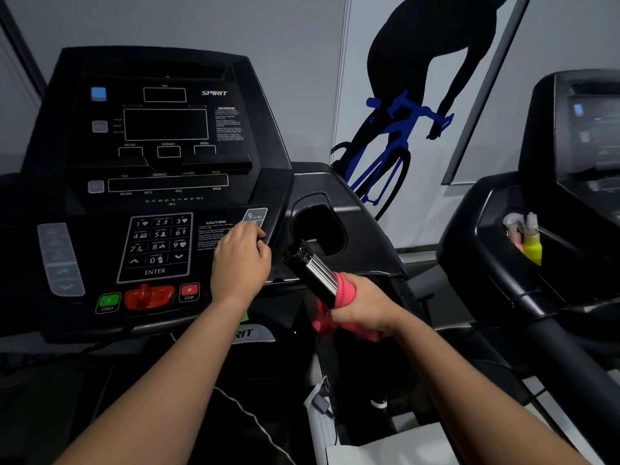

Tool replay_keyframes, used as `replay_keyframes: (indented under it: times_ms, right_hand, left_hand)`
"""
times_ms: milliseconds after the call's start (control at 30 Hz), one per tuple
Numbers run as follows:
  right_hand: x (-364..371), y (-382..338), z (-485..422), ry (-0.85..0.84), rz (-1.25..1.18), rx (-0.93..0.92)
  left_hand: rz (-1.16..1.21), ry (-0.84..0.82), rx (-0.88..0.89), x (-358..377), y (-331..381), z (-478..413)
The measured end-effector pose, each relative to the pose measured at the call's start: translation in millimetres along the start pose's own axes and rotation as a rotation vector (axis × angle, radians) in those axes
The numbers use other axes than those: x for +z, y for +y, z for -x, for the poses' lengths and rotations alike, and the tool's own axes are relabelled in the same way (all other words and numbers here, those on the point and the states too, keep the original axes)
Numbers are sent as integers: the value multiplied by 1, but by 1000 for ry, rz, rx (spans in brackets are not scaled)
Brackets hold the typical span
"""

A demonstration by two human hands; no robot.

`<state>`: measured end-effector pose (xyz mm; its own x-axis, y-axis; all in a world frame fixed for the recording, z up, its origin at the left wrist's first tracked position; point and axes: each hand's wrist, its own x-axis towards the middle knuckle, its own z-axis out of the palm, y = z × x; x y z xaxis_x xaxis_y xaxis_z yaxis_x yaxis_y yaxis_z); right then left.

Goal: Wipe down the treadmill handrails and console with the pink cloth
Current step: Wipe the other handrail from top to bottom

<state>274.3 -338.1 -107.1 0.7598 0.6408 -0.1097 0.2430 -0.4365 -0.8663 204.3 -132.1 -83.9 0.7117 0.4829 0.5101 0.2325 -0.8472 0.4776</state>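
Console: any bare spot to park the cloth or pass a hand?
The pocket between console and chrome grip looks bare, as does the black ledge right of it. Crowded: keypad, red safety key and STOP button below, left hand on the caution label, right hand holding pink cloth on the grip.

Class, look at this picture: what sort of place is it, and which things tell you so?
Most likely a gym. A treadmill console fills the view, a second treadmill stands to its right, and a cyclist graphic covers the wall behind.
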Motion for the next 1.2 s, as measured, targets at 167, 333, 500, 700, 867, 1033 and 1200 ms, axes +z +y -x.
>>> replay_keyframes:
  times_ms: [167,333,500,700,867,1033,1200]
  right_hand:
    - [16,-9,7,192,113,-17]
    - [55,-37,-2,611,466,-214]
    - [68,-72,-30,724,634,-446]
    - [24,-91,-39,105,166,-234]
    - [2,-72,-61,-481,-435,-16]
    - [1,-48,-50,-236,-548,130]
    - [12,-27,-15,253,-82,156]
  left_hand:
    - [-15,25,12,0,0,-1]
    - [-61,32,33,3,-2,-4]
    - [-70,26,48,3,-4,-5]
    - [-53,-19,17,2,-4,-6]
    - [-24,11,16,1,-5,-7]
    - [2,-1,4,-2,-6,-9]
    - [40,16,28,-2,-8,-8]
